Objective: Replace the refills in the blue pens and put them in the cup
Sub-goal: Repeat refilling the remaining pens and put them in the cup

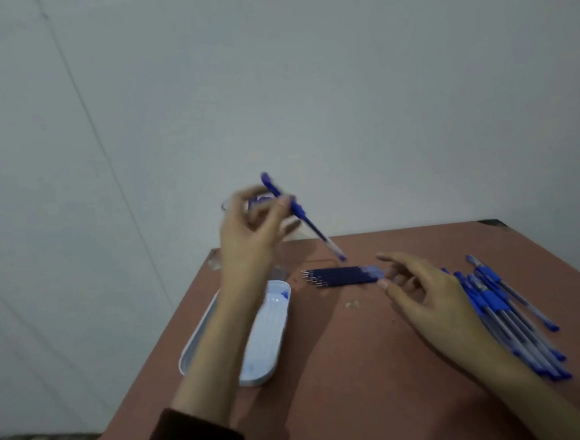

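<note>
Behind the left hand (248, 229), pinching a blue pen (298, 215), stands the cup (225, 206): the pen should go upright before release. The right hand (427, 292) hovers loose-fingered just beside the refills (340, 276).

Blue pen (298, 212) in left hand (251, 232), above table (378, 368)

Just me and one sleeve
Dark brown sleeve (194, 439) sits bunched on my left forearm; left hand (248, 229) and right hand (427, 296) are bare, right forearm uncovered too.
</note>
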`<action>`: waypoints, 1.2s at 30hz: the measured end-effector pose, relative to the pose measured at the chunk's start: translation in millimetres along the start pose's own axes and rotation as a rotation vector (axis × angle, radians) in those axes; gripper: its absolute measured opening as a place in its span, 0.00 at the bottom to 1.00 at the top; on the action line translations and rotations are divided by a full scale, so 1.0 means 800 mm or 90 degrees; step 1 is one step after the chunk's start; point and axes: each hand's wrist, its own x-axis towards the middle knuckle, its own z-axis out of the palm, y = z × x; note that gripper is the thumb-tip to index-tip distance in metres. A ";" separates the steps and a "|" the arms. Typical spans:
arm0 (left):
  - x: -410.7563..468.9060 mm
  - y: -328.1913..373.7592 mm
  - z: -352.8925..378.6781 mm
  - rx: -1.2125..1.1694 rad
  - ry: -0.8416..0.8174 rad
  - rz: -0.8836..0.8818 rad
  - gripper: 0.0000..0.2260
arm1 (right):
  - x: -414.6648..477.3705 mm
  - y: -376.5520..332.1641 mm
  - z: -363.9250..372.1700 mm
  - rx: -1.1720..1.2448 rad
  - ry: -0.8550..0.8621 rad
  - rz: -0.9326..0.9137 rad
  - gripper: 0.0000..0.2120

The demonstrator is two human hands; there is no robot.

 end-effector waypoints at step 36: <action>0.129 0.015 -0.028 0.952 -0.159 -0.053 0.21 | -0.002 0.016 0.006 -0.107 -0.057 -0.022 0.09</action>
